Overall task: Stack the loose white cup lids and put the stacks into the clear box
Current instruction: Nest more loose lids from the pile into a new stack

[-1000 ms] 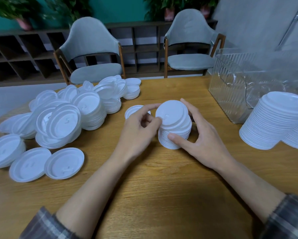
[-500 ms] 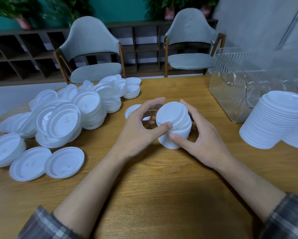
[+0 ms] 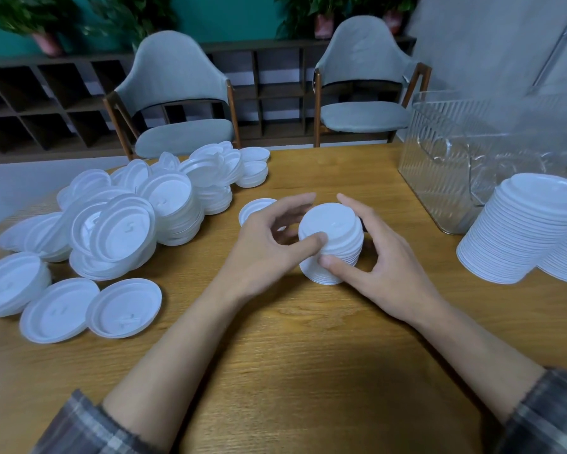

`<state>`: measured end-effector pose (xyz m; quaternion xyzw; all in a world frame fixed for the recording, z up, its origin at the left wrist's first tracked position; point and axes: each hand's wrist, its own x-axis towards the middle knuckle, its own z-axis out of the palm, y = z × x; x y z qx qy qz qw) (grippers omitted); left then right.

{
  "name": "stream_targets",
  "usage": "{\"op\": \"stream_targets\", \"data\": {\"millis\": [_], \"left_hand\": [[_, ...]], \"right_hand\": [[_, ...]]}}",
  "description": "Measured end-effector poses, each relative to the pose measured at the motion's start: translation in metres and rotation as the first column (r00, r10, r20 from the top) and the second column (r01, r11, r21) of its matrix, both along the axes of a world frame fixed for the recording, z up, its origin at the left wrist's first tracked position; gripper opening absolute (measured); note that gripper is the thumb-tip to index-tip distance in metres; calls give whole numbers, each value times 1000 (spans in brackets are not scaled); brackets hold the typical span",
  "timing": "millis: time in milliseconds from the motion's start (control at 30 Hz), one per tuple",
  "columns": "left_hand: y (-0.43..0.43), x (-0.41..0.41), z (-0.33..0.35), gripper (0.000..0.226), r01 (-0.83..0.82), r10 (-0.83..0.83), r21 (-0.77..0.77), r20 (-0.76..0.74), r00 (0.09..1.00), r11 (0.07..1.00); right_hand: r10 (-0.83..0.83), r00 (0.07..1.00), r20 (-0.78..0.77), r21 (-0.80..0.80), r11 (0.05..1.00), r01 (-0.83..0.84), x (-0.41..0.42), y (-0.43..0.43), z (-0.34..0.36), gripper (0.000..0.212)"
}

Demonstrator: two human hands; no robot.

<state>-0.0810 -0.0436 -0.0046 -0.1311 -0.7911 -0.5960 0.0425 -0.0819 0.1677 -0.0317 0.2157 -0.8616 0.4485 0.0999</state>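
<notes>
A short stack of white lids (image 3: 333, 237) stands on the wooden table (image 3: 308, 371) at the centre. My left hand (image 3: 269, 247) grips its left side, thumb on the near edge and fingers curled behind it. My right hand (image 3: 377, 257) grips the right side, thumb low on the front and fingers behind. A single lid (image 3: 254, 209) lies just left of the stack, partly behind my left hand. The clear box (image 3: 465, 165) stands at the far right.
A pile of loose white lids (image 3: 124, 224) covers the table's left part, with flat single lids (image 3: 88, 309) nearest me. A tall lid stack (image 3: 524, 231) stands at the right edge in front of the box. Two grey chairs (image 3: 183, 103) stand behind the table.
My left thumb has slid onto the stack's near edge and both hands have closed in round it. The stack has stayed in place on the table.
</notes>
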Motion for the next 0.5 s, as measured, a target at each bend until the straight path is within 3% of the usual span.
{"op": "stream_targets", "data": {"millis": [200, 500], "left_hand": [[13, 7, -4, 48, -205, 189, -71, -183, 965, 976], [28, 11, -12, 55, -327, 300, -85, -232, 925, 941]], "right_hand": [[8, 1000, 30, -6, 1000, -8, 3, -1, 3, 93], [11, 1000, -5, 3, 1000, -11, -2, 0, -2, 88]]}}
